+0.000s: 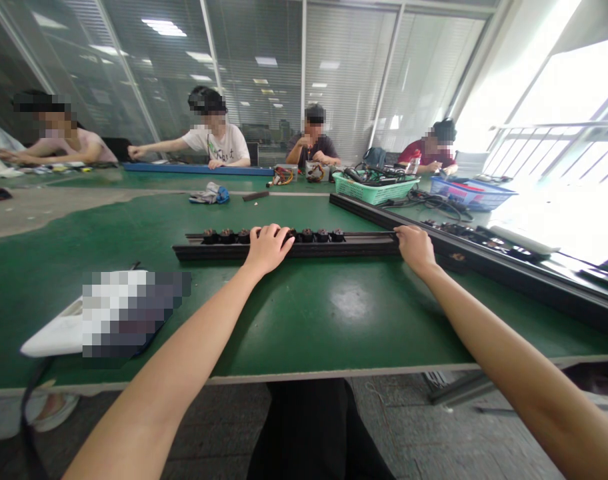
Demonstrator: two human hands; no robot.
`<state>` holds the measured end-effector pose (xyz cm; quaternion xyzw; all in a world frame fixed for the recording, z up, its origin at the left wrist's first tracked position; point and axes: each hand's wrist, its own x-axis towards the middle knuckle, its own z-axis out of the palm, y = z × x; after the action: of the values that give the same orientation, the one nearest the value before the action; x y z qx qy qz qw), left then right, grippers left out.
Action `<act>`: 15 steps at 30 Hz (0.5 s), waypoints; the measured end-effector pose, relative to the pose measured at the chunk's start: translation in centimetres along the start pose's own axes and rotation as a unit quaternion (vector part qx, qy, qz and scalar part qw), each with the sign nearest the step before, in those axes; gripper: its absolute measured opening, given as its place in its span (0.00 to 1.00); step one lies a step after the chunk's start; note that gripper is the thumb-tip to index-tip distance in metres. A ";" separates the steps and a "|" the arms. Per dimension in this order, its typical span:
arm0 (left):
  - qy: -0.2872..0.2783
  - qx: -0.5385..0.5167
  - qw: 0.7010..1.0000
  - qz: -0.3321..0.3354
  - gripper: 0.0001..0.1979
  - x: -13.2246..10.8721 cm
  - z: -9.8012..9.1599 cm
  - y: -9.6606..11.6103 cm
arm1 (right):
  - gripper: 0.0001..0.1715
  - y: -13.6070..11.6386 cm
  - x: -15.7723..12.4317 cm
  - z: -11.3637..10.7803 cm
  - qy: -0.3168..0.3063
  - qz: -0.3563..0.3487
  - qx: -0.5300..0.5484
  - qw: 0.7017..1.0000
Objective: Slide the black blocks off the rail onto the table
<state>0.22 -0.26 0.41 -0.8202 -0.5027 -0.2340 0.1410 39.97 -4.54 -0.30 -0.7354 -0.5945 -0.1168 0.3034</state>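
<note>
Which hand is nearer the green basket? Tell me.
Right. The right hand is at the right end of the black rail, in front and slightly right of the green basket; the left hand is over the rail's middle, farther left.

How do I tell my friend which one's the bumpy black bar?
Start at the big green table and find the camera wearer's left hand. It rests on a long black bar lying crosswise. Unlike the slanting black bar at right, this one carries a row of round black pieces.
</note>
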 end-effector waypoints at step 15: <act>0.003 0.004 1.000 0.001 0.23 0.0 0.1 -0.1 | 0.24 0.2 0.0 -0.2 -0.001 0.004 -0.009 1.000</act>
<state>0.17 -0.17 0.31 -0.8194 -0.5021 -0.2345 0.1464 40.20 -4.69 -0.25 -0.7406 -0.5907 -0.1201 0.2970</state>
